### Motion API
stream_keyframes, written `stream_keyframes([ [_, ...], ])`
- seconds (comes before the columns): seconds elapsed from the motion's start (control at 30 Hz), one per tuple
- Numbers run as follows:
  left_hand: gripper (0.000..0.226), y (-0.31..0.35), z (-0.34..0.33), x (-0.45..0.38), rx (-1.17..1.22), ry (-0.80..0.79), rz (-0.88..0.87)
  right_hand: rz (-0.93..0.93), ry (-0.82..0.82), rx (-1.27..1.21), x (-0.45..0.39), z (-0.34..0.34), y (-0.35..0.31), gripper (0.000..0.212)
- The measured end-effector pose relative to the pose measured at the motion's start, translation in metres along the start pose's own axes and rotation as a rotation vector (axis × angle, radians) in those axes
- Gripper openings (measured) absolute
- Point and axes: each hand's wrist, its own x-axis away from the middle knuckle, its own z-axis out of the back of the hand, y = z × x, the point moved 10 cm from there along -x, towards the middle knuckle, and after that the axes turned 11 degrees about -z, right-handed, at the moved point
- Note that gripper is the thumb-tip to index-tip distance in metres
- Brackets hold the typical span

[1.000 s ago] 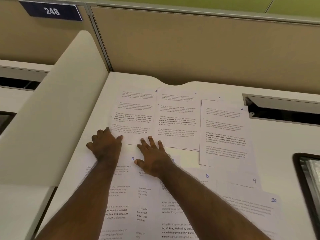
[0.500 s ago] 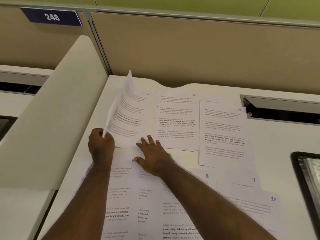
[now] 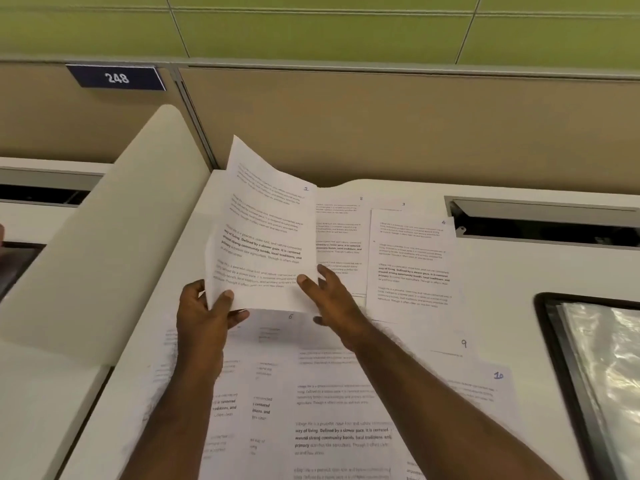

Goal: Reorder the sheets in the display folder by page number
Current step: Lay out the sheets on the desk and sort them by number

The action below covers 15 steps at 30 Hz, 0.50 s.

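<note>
Both hands pinch the white printed sheet [image 3: 266, 244]: left hand [image 3: 204, 317], right hand [image 3: 329, 299]. Keep it flat, carry to black display folder [image 3: 595, 368].

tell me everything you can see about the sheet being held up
The sheet is white printed paper with paragraphs of small text, some lines bold, and a handwritten number in its top right corner. It is lifted off the desk, tilted and slightly curled. The left hand pinches its bottom left corner; the right hand holds its bottom right edge.
</note>
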Motion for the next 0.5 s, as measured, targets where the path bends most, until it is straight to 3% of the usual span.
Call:
stream_keyframes([
  [0.1, 0.037, 0.001, -0.024, 0.053, 0.066, -0.064, 0.045, -0.113, -0.061, -0.275, 0.023, 0.040, 0.019, 0.053],
  [0.2, 0.042, -0.004, -0.049, 0.107, 0.106, -0.099, 0.080, -0.121, -0.046, -0.286, 0.051, 0.088, 0.038, 0.031],
  [0.37, 0.050, -0.027, -0.093, 0.196, 0.158, -0.147, 0.158, -0.077, 0.018, -0.219, 0.100, 0.175, 0.073, 0.026],
  [0.5, 0.044, -0.044, -0.125, 0.255, 0.123, -0.203, 0.202, -0.046, 0.058, -0.162, 0.134, 0.239, 0.104, 0.026],
])
